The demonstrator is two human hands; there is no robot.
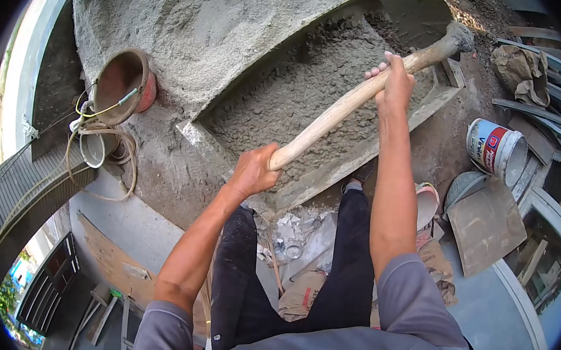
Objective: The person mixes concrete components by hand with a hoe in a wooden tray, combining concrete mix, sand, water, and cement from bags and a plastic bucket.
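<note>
A hoe [331, 118] with a thick wooden handle slants across the view in front of me. My left hand [254, 171] is closed around the handle's near end. Farther up, toward the head, my right hand [393, 88] wraps the same handle. The hoe's wide, cement-smeared blade [415, 21] rests at the far right end of a mixing trough [368, 159]; its lower edge meets the mix there. Wet grey mortar [287, 102] fills the trough, with a rough, lumpy surface.
A large heap of grey sand [187, 20] lies behind the trough. To the left are a red bucket [146, 93] and a coiled hose [131, 168]. On the right stand a paint bucket [490, 148], metal strips [539, 111] and a flat board [486, 226]. Torn paper bags [302, 293] lie between my legs.
</note>
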